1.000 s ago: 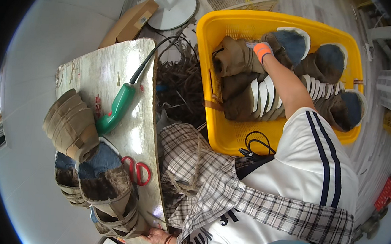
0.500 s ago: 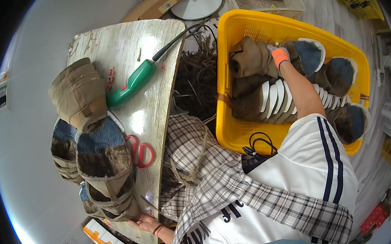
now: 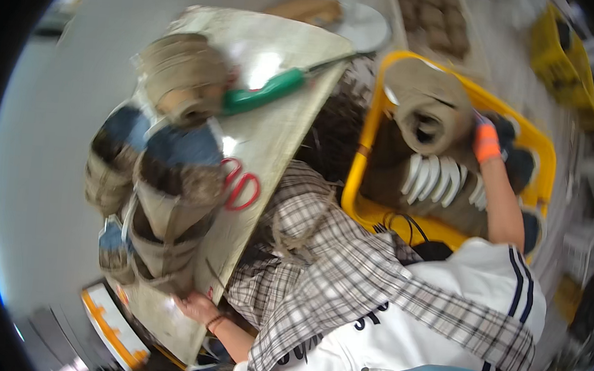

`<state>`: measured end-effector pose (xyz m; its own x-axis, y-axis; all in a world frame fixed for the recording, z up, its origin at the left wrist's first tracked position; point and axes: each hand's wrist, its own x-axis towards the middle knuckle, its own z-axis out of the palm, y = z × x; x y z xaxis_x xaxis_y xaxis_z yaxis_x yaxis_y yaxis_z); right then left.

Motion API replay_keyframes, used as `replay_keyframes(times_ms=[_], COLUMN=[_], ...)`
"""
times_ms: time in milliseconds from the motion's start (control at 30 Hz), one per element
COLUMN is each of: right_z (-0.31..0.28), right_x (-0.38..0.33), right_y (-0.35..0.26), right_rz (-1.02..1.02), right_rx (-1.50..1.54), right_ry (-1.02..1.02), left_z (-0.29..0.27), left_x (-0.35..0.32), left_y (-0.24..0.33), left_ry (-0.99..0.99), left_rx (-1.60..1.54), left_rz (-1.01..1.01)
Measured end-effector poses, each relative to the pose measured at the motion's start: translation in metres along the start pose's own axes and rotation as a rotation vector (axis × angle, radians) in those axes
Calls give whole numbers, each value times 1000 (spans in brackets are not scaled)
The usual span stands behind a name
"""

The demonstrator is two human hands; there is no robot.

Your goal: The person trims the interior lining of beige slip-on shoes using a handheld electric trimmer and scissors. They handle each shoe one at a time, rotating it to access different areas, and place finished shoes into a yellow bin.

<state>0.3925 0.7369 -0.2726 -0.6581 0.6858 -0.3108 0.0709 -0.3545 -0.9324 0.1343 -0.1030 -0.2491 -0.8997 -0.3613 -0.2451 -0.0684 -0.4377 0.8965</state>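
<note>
My right hand (image 3: 487,139), in an orange-cuffed glove, grips the side of a stack of tan suede shoe uppers (image 3: 432,102), raised over the far left part of the yellow basket (image 3: 552,181). Its fingers are mostly behind the stack. In the basket lie more brown uppers with white edges (image 3: 433,181). My left hand (image 3: 197,307) rests at the near edge of the board with fingers stretched out, touching the bottom of nested uppers (image 3: 170,245) with blue and dark furry linings. Another tan stack (image 3: 184,72) lies beyond them.
On the pale board (image 3: 303,102) lie a green corded hand tool (image 3: 266,92) and red-handled scissors (image 3: 243,188). Dark scraps (image 3: 344,112) fill the gap beside the basket. A pale crate (image 3: 432,22) of brown pieces and a yellow basket (image 3: 558,59) stand at the back.
My right hand has lifted a stack of uppers up from inside the basket. My left hand stays beside the uppers on the board. The whole view has shifted and blurred.
</note>
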Motion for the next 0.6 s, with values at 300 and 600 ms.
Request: replay_keyframes(times_ms=[300,600], right_z=[80,419], right_x=[23,143], right_y=[-86,-199], right_rz=[-30,-704], right_rx=[221,-497], right_ry=[-256,-782], left_z=[54,59], left_x=[-28,-16], left_y=[-22,-10], left_ry=[-18,-164], left_rx=[-72,-231], left_rz=[177,194])
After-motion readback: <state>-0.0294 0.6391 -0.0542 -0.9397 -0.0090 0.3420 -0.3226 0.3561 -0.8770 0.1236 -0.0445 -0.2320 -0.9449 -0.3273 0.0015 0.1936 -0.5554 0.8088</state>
